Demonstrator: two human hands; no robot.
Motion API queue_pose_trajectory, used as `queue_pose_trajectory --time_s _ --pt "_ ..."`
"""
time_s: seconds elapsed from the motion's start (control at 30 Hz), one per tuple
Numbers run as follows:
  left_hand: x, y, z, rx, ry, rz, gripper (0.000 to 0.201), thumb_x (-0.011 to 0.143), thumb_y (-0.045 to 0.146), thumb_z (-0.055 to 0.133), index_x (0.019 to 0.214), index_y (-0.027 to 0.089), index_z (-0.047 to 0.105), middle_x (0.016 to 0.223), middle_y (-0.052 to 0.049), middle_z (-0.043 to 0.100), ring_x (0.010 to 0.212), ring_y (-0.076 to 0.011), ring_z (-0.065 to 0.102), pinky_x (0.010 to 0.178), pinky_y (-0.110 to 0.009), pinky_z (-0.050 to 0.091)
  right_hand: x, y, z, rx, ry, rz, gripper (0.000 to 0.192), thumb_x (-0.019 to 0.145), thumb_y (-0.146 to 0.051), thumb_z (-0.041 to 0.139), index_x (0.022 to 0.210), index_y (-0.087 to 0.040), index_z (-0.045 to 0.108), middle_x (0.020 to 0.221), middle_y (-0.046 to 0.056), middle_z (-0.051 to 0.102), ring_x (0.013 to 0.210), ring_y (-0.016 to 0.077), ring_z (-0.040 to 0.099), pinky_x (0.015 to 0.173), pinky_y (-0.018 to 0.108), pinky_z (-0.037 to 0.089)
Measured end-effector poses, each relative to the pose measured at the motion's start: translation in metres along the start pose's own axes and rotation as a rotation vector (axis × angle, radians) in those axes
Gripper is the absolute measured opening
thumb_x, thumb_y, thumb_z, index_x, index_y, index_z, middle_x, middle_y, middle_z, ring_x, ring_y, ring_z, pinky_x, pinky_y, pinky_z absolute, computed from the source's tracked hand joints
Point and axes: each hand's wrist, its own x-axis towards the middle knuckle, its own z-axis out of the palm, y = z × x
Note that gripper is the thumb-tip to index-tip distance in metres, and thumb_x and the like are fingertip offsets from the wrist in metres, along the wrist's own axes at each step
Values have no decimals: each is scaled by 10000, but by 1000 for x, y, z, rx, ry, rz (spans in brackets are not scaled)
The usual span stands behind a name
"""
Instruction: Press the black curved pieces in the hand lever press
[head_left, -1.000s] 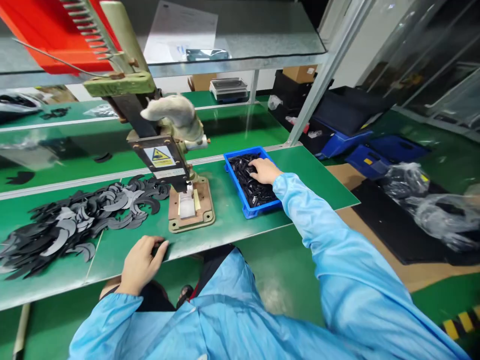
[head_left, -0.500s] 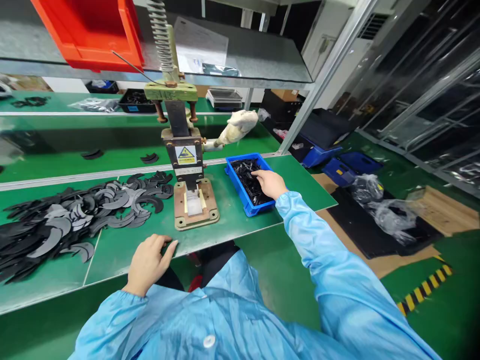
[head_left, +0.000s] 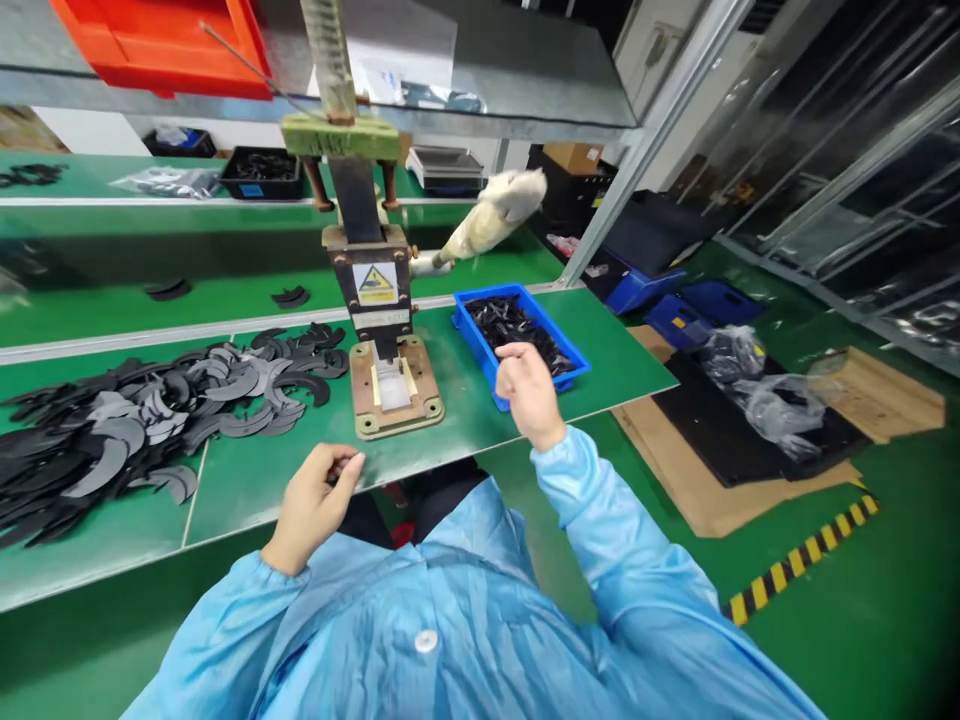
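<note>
Two hands raised over the near edge of a green bench, in front of a hand press.

Head view: the right hand [head_left: 527, 392] is lifted just in front of the blue bin [head_left: 480, 352], fingers curled shut; whether they hold anything, I cannot tell. The bin sits right of the press [head_left: 379, 300], its long axis running away from the person and slightly leftward, filled with small black parts [head_left: 521, 325]. The left hand [head_left: 315, 500] hangs at the bench edge, fingers bent with fingertips pinched together; any piece between them is too small to tell. Black crescent pieces [head_left: 150, 420] lie heaped to the left.
</note>
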Motion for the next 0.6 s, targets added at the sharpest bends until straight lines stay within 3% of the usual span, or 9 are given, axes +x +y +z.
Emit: queue_pose_trajectory --time_s 0.07,0.13,0.23,0.33,0.43,0.6 --pt "2 22 -1 -64 -19 63 285 1059 493 621 1085 223 706 953 -46 690 866 -200 658 820 -333 545 -31 -14 31 69 -108 3 299 1080 -511 442 1278 -286 440 782 -45 612 642 115 571 625 274 507" --pt "4 41 -1 -111 -35 139 252 1061 446 641 1146 218 704 982 -58 684 879 -195 656 824 -335 549 -56 -29 57 121 -205 7 251 1046 -363 511 1267 -280 424 873 -19 682 799 139 672 803 330 585" --pt "7 57 0 -133 -66 282 282 1055 363 678 1300 225 695 1021 -70 684 883 -191 642 832 -354 557 -79 -46 82 108 -331 -25 362 1001 -203 482 1345 -262 389 1067 50 751 1055 188 737 1039 435 588" --pt "6 58 1 -136 -101 409 363 1046 283 694 1408 258 687 1026 -69 687 944 -204 646 838 -366 572 -87 -55 93 -29 -474 -101 571 988 -150 440 1531 -203 275 1227 126 753 1160 232 747 1053 471 602" --pt "4 50 2 -140 -103 451 351 1034 221 711 1381 273 720 1005 -60 689 988 -202 659 841 -353 580 -89 -57 98 -145 -569 -150 705 987 -153 448 1636 -159 171 1272 165 755 1137 267 768 996 483 632" --pt "0 36 2 -180 -53 425 211 1021 209 734 1224 258 765 1038 -58 752 952 -186 708 826 -336 594 -89 -58 101 -123 -566 -230 660 1006 -187 499 1620 -204 258 1283 135 751 1106 231 753 1011 446 632"
